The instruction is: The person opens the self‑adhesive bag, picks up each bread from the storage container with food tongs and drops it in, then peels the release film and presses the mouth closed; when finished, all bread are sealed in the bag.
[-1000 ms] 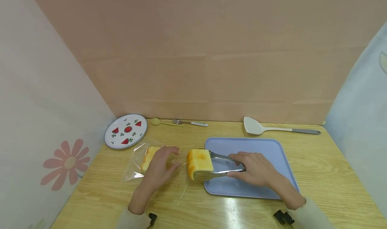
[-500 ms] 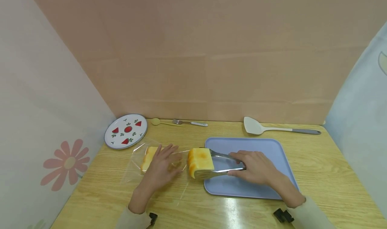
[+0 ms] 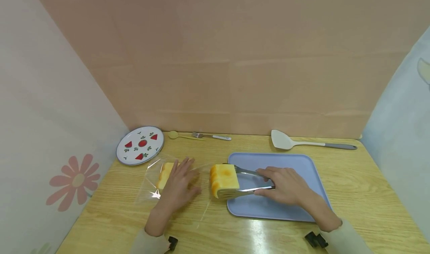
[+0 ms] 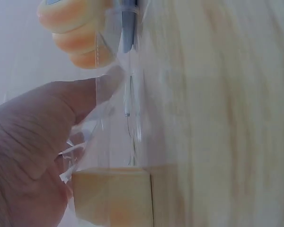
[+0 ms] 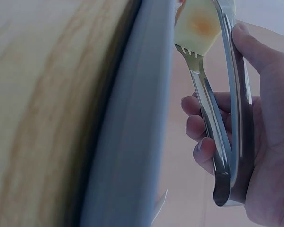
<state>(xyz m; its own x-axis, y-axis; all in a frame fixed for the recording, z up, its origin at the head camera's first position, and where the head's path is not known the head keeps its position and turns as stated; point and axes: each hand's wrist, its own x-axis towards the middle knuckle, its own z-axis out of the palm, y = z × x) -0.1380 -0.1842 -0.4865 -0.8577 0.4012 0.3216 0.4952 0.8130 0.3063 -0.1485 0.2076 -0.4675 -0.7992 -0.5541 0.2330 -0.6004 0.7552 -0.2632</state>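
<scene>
Head view: a pale yellow bread block with browned, rounded lobes [image 3: 225,176] sits between the ends of shiny metal tongs [image 3: 252,190], at the left edge of a pale blue rectangular tray [image 3: 268,210]; whether it touches the tray cannot be told.
Right hand: the right hand [image 3: 285,185] grips the tongs near their joined end, thumb along one arm and fingers round the other.
Left hand: the left hand [image 3: 176,187] is spread, fingers extended over a clear plastic bag [image 3: 147,194]; the left wrist view shows its thumb through the film, so it may be parting the mouth.
Bagged bread: a second yellow bread block with a browned edge [image 3: 165,175] lies in the bag, partly behind the left hand; this part looks done.
Held bread: seemingly the unfinished part, not yet released; how far, if at all, it is within the film is unclear.
Bag mouth: apparently unsealed.
Utensils: the round white plate with red fruit prints [image 3: 142,143], small yellow spoon [image 3: 173,135], fork with a white patterned handle [image 3: 220,137] and cream spatula with a grey grip [image 3: 282,140] look unused.
Writing: no brand or label is legible; the marks on the fork handle are too small to read.
</scene>
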